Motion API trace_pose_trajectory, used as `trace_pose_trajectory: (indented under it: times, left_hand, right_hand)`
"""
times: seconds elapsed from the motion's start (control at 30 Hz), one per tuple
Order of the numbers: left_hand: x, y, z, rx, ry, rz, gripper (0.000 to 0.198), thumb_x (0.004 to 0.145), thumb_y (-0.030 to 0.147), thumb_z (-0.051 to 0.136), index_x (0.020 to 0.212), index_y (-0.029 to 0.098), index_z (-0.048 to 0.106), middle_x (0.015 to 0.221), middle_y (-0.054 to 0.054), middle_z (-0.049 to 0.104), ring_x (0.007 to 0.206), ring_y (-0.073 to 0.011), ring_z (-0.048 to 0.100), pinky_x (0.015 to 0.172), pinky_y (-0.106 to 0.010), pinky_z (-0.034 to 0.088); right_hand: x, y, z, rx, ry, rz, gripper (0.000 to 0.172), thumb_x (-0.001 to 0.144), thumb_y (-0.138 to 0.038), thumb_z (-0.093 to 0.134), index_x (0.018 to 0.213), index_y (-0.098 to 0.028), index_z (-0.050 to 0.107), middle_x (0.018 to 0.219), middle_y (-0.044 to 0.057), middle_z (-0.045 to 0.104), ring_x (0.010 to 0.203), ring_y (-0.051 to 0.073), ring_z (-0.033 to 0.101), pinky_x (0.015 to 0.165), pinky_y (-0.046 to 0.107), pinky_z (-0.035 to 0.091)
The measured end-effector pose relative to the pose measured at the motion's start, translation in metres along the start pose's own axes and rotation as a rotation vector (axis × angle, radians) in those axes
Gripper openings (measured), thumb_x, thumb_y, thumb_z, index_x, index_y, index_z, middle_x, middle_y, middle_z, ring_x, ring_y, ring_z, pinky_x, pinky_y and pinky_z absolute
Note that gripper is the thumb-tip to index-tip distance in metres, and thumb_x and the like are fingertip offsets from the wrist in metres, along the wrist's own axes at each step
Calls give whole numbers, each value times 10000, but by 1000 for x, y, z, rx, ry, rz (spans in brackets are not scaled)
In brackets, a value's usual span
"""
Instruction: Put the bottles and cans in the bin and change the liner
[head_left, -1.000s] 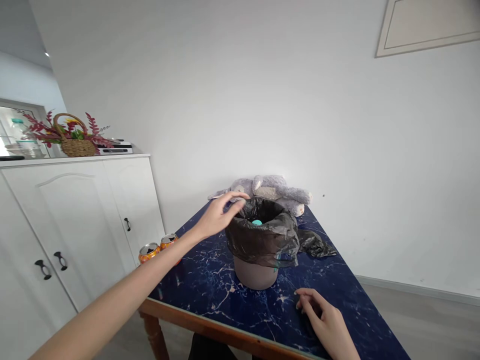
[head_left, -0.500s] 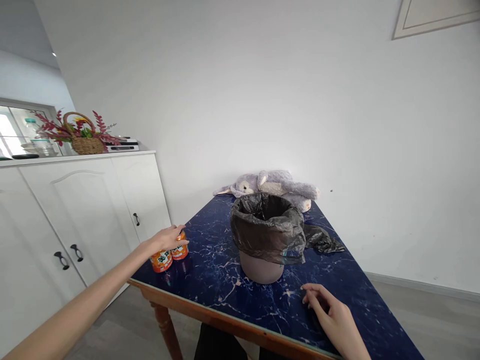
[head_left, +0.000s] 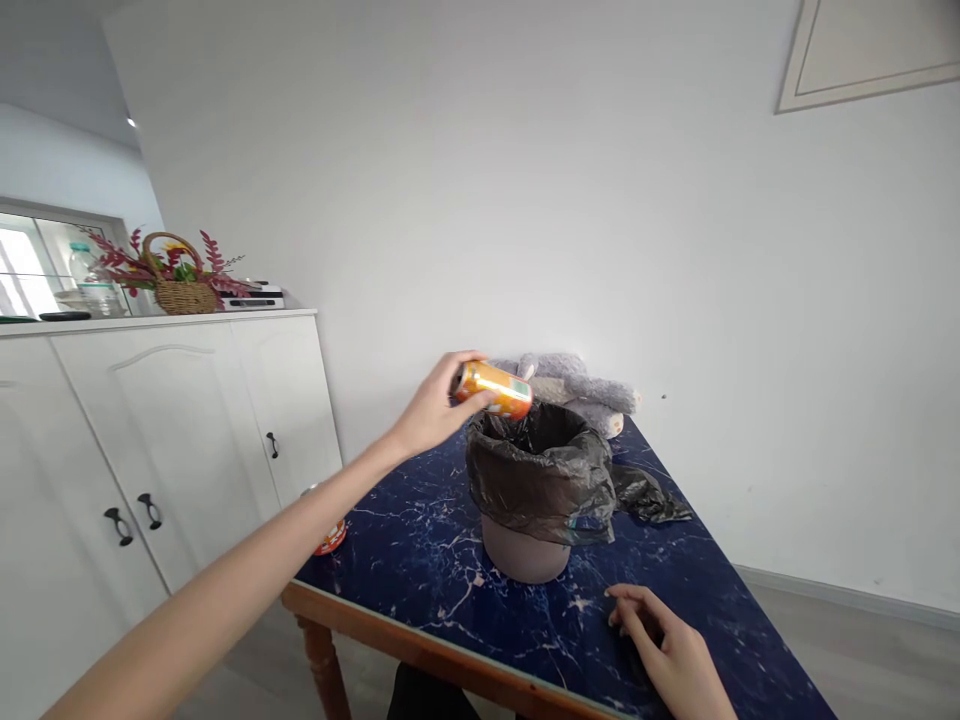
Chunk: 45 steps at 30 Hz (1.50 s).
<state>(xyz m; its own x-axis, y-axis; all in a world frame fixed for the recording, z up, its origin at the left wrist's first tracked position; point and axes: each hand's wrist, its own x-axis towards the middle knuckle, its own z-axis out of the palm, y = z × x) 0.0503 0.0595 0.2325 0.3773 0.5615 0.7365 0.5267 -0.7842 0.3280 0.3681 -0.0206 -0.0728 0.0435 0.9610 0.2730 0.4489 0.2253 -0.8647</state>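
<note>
An orange drink can (head_left: 496, 389) is gripped in my left hand (head_left: 442, 400), tilted on its side over the near-left rim of a bin (head_left: 525, 552). A black plastic bag (head_left: 536, 485) lines the bin and folds down over its outside. My right hand (head_left: 667, 645) rests on the table at the front right, fingers loosely curled and holding nothing. A second orange can (head_left: 331, 540) stands at the table's left edge, mostly hidden behind my left forearm.
The dark blue marble-patterned table (head_left: 420, 560) reaches back to a white wall. Behind the bin lies a grey plush toy (head_left: 600, 390). A loose end of the bag (head_left: 649, 495) trails to the right. White cabinets (head_left: 180, 420) with a flower basket (head_left: 185, 295) on top stand at left.
My left hand has lifted one can from the table's left side and carried it right and up, over the bin. The other can stays behind. My right hand is nearly unmoved.
</note>
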Motion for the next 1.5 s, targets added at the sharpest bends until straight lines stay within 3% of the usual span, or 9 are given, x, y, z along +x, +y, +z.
trace_pose_trajectory:
  times: [0.13,0.23,0.37,0.6,0.73,0.83,1.1,1.27,1.5]
  left_hand:
    - [7,2,33,43,-168,3,533,1011,478,640,1496,324,484,1554,-121,525,1420,-313,534,1163,-488,467]
    - [-3,-10,31,78,-94,-47,482,1048,539,544,1465,300,514,1530,-119,560,1426,-304,538,1184,-487,449]
    - [-40,-38,-12,258,-23,-179,492,1038,588,498,1383,246,570,1429,-128,631,1355,-307,592,1160,-488,461]
    - [-143,-115,-119,677,-433,-706,974,724,849,635,1443,193,592,1489,-230,586,1402,-484,519,1094,-571,476]
    - [-191,-139,-134,524,-582,-826,953,701,823,637,1434,215,599,1379,-202,663,1211,-412,688,944,-442,582]
    - [-201,-137,-121,501,-512,-784,795,751,790,599,1349,267,633,1258,-138,715,1067,-373,740,865,-420,599]
    - [-89,-42,-67,285,152,-426,668,982,658,531,1511,262,434,1483,-137,579,1279,-337,638,999,-441,575]
    - [-21,-2,-9,63,5,-119,550,1007,515,610,1483,302,434,1504,-133,547,1313,-311,605,1033,-450,561]
    - [24,-14,53,59,-244,-43,436,1023,487,564,1390,274,467,1466,-147,568,1333,-327,578,1106,-513,482]
  right_hand:
    - [2,-2,-3,-6,-5,-10,585,920,-741,490,1035,-243,773,820,66,786,691,224,733,604,256,550]
    - [2,-3,-3,-11,-21,1,591,916,-748,491,1045,-244,772,833,66,787,691,224,730,585,255,544]
    - [1,-5,-1,6,2,11,599,917,-752,482,1042,-240,768,826,61,780,664,214,709,598,262,540]
    - [1,1,1,34,-6,-3,545,944,-709,505,1070,-243,758,852,64,778,729,222,720,608,254,531]
    - [1,3,2,15,-7,-8,557,944,-718,496,1059,-241,760,846,69,777,718,222,721,600,253,530]
    - [1,4,3,-1,-5,-11,564,931,-728,501,1051,-243,764,840,68,778,715,221,724,594,247,531]
    - [5,12,0,-4,-70,30,558,902,-730,549,1077,-250,773,877,70,795,737,226,742,600,241,547]
    - [7,10,-1,40,-77,41,559,883,-740,578,1058,-252,786,870,80,803,736,237,756,629,250,569]
    - [10,1,-3,68,-104,59,561,903,-731,553,1069,-246,780,870,79,800,683,230,730,629,263,564]
